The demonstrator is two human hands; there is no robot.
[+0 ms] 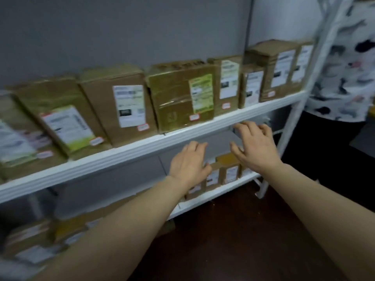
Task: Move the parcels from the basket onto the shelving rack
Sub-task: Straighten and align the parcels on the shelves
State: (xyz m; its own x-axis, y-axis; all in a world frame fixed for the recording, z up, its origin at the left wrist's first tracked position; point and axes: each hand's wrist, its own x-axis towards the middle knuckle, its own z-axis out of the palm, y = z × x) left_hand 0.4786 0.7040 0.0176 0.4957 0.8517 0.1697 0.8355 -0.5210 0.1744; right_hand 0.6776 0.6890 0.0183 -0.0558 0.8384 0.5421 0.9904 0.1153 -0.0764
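Note:
A white shelving rack (pixel 129 153) fills the view. Its upper shelf carries a row of several brown cardboard parcels with white and green labels, among them a tape-wrapped one (pixel 180 96) in the middle. More parcels (pixel 229 171) stand on the lower shelf. My left hand (pixel 188 163) and my right hand (pixel 253 145) reach out in front of the rack, just below the upper shelf edge, fingers spread and holding nothing. No basket is in view.
A person in a white patterned shirt (pixel 349 63) stands at the right, beside the rack's end post (pixel 292 122). Dark wooden floor (pixel 233 240) lies below. A grey wall backs the rack.

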